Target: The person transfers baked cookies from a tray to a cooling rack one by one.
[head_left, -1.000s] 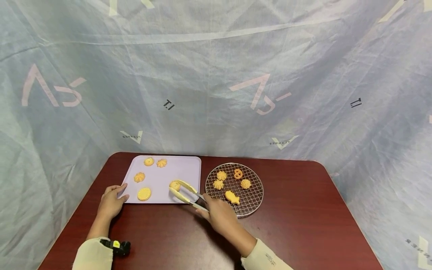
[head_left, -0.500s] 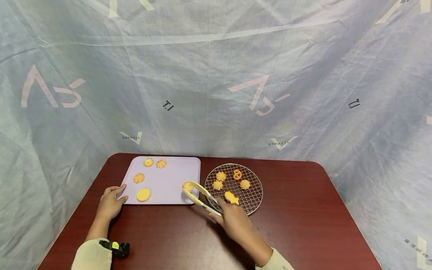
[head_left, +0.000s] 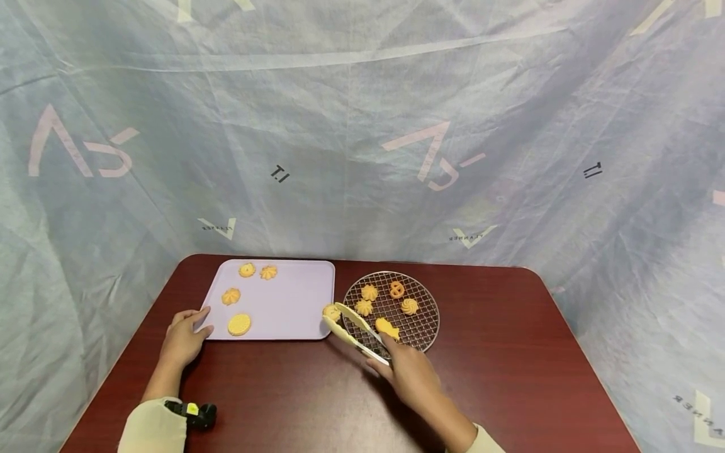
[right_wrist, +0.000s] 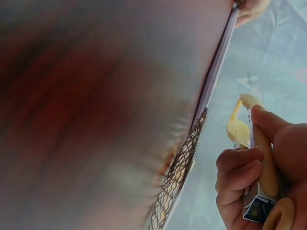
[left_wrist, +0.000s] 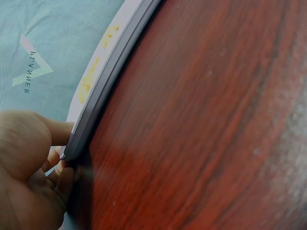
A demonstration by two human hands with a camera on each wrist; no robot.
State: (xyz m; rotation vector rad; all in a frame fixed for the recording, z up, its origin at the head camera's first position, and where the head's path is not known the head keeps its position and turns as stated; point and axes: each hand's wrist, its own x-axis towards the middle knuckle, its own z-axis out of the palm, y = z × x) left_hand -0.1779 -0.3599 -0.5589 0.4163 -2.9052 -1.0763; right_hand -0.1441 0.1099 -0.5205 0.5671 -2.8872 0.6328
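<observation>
My left hand (head_left: 184, 340) grips the near left corner of the lilac tray (head_left: 294, 296); in the left wrist view, the thumb lies over the rim (left_wrist: 103, 81) and fingers curl beneath it. In my right hand (head_left: 413, 374) is a pair of tongs (head_left: 342, 333) with cream tips, whose handles are gripped between thumb and fingers in the right wrist view. The tips pinch a small ruffled cookie (head_left: 331, 312) held over the gap between the tray's right edge and the round wire rack (head_left: 421, 324).
The tray bears a round cookie (head_left: 239, 324) and three flower-shaped ones at left. On the rack lie two flower cookies (head_left: 369, 292), a pretzel (head_left: 397, 289), a swirl cookie (head_left: 409, 306) and a fish-shaped cookie (head_left: 387, 328). A fabric sheet (head_left: 340, 157) hangs behind the table (head_left: 283, 390).
My right hand has moved to the right with the tongs, carrying the ruffled cookie from over the tray past its right edge. My left hand stays at the tray's corner.
</observation>
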